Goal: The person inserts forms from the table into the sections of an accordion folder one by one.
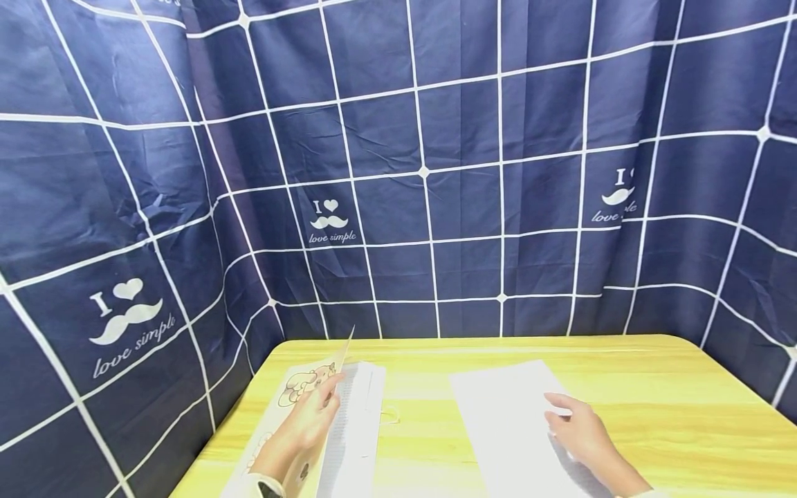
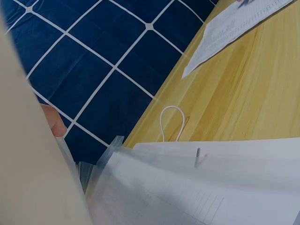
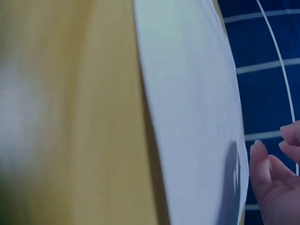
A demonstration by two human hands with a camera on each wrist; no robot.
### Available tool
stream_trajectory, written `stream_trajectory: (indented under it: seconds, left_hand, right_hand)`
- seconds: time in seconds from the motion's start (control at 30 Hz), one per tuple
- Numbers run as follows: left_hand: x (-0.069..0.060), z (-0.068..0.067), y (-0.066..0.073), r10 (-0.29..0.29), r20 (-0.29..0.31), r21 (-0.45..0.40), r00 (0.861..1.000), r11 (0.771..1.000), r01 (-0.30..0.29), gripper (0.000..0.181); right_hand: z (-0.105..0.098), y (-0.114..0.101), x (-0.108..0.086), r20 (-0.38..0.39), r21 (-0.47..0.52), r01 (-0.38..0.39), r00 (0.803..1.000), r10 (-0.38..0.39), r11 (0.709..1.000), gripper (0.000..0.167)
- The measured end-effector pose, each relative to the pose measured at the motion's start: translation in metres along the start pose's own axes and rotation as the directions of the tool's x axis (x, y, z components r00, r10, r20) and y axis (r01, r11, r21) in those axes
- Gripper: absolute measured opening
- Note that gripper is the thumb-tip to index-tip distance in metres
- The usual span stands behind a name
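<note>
My left hand (image 1: 308,418) grips the raised front cover (image 1: 274,415) of a folder, which has cartoon drawings printed on it. A fingertip (image 2: 55,121) curls over the cover's edge in the left wrist view, where the pale cover fills the left side. Inside the folder lie printed papers (image 2: 159,183) under a clear plastic layer. To the right, a white sheet of paper (image 1: 504,422) lies on the table. My right hand (image 1: 579,429) is at that paper's right edge, fingers loosely bent and thumb apart. In the right wrist view the fingers hold nothing.
A white elastic loop (image 2: 172,122) sticks out from the folder's side onto the wooden table (image 1: 423,443). A small metal prong (image 2: 198,157) shows near the folder's edge. A dark blue curtain (image 1: 461,207) with white lines surrounds the table at the back and sides.
</note>
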State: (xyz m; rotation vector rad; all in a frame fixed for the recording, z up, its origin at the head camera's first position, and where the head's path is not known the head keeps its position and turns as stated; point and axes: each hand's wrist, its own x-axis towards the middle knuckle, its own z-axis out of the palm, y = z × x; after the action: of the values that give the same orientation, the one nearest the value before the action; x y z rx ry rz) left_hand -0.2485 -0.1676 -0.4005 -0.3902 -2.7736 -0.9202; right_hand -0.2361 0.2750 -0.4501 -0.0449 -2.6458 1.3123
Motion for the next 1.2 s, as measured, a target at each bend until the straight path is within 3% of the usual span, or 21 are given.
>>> stream_trajectory:
  seconds: [0.2, 0.4, 0.7, 1.2]
  left_hand:
    - [-0.001, 0.001, -0.001, -0.008, 0.009, -0.004, 1.0, 1.0, 0.008, 0.039]
    - [-0.001, 0.002, -0.002, -0.006, 0.011, -0.001, 1.0, 1.0, 0.006, 0.039]
    - [-0.001, 0.003, -0.002, -0.005, 0.009, -0.004, 1.0, 1.0, 0.005, 0.039]
    - [0.0, 0.005, -0.002, 0.011, -0.001, 0.001, 1.0, 1.0, -0.011, 0.04]
  right_hand:
    - [-0.03, 0.022, 0.004, -0.033, -0.129, -0.037, 0.999, 0.033, 0.991, 0.047]
    - [-0.043, 0.03, 0.007, -0.008, -0.213, -0.084, 0.996, 0.085, 0.973, 0.056]
    - [-0.04, 0.03, 0.007, 0.019, -0.262, -0.032, 0.999, 0.039, 0.964, 0.063]
    - [-0.036, 0.031, 0.009, 0.004, -0.274, -0.006, 1.0, 0.007, 0.962, 0.051]
